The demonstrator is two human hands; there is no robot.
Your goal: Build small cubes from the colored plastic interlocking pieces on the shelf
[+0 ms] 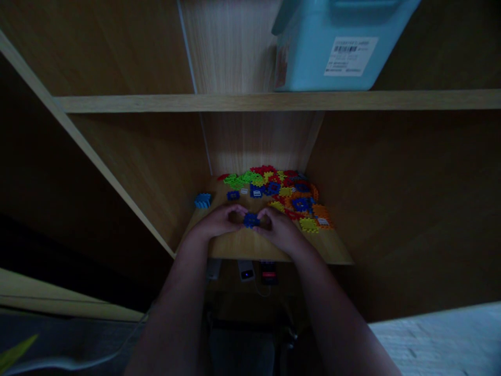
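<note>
A dark blue toothed building tile (251,220) is held just above the front of the low wooden shelf (242,245). My left hand (222,220) pinches its left edge, and my right hand (279,227) grips the right edge between thumb and fingers. Behind the hands lies another dark blue tile (233,195). Close to my right hand spreads a pile of toothed tiles, with a yellow tile (309,225) and an orange tile (321,211) at its near end. Green tiles (237,180) lie along the back left. A lighter blue stack of tiles (202,200) stands at the left.
Overhead, a shelf board (250,102) carries a light blue bin (332,52) with a white label. Wooden panels close in both sides. Below the front edge are a white device (246,271) with a small light and a dark phone-like device (269,272).
</note>
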